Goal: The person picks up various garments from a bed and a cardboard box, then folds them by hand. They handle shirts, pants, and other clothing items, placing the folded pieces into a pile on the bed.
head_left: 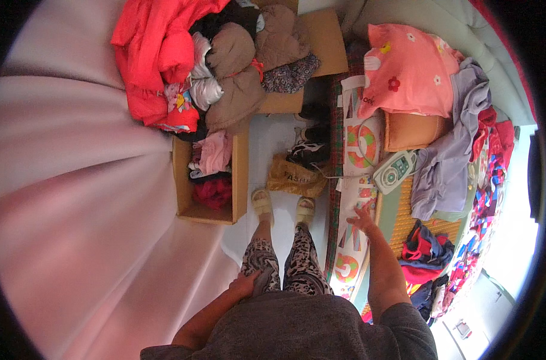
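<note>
My right hand (363, 219) is over the edge of the bed on the right, its fingers spread and nothing held; whether it touches the printed cloth strip (350, 234) cannot be told. Just above it lies a pale handheld device (394, 172) with a round button pad, a small screen and a cord. My left hand (247, 283) rests at my thigh, against the patterned trousers (259, 258); its fingers are partly hidden. A pink flowered pillow (410, 67) lies on an orange cushion (412, 130), beside a lavender garment (444, 175).
An open cardboard box (241, 180) with clothes stands at the left, below piled red (160, 58) and brown padded garments (234, 94). Shoes (306, 150) and a yellow bag (295, 177) lie on the floor by the bed. Folded dark clothes (428, 247) lie on the woven mat. A pink curtain (84, 202) hangs left.
</note>
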Demonstrator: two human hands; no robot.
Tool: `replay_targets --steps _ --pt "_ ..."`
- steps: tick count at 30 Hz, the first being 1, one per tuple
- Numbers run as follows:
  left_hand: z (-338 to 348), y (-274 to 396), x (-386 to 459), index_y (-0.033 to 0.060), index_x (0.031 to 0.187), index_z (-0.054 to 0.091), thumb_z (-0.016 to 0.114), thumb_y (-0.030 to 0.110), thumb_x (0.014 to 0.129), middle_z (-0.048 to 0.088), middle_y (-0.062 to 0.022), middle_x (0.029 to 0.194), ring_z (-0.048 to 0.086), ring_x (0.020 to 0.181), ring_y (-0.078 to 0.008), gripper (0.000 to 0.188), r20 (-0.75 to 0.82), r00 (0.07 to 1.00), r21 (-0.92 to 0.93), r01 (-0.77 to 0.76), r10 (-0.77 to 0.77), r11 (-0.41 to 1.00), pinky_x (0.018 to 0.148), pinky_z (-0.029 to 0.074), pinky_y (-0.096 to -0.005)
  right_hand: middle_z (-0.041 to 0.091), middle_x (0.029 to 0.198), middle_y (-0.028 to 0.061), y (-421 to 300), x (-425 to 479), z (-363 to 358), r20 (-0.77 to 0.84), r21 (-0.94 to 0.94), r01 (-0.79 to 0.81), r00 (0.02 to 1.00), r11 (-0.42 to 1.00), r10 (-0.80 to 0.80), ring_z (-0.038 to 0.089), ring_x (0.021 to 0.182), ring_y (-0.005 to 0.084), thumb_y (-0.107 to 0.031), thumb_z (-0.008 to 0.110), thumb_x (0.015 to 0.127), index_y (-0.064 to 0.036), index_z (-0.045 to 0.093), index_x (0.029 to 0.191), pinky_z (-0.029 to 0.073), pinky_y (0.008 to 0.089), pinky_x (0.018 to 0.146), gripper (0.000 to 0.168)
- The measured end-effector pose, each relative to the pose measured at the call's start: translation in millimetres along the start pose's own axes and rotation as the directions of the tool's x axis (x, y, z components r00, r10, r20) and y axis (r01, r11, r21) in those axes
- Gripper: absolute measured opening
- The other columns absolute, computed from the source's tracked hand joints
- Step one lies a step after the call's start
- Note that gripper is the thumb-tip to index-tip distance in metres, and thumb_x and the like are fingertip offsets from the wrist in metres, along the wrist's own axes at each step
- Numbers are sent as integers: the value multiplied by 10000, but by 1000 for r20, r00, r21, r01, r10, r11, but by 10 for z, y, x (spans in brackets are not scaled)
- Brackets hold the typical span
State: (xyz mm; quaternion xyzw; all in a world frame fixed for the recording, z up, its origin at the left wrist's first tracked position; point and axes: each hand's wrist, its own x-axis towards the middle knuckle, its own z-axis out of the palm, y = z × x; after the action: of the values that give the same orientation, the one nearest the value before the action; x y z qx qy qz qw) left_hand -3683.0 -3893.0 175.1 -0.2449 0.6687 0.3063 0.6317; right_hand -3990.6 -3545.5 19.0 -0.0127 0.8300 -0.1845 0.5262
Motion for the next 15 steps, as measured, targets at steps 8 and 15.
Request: replay_targets --steps 8,15 --pt "29 280 -53 368 1315 336 406 277 864 390 -263 1231 505 1045 -427 465 -182 982 98 -22 40 995 858 422 -491 -31 1412 335 -32 38 -70 69 -186 58 997 981 -46 2 1339 414 -459 671 692 -56 374 1332 135 384 1091 813" --pt "-241 961 -203 294 1277 387 386 275 879 499 -227 1074 541 962 -408 399 -344 936 125 131 -81 984 791 449 -490 -19 1411 335 242 34 9 21 -134 177 984 975 -176 0 1336 427 -474 662 690 -108 360 1350 106 444 1089 813"
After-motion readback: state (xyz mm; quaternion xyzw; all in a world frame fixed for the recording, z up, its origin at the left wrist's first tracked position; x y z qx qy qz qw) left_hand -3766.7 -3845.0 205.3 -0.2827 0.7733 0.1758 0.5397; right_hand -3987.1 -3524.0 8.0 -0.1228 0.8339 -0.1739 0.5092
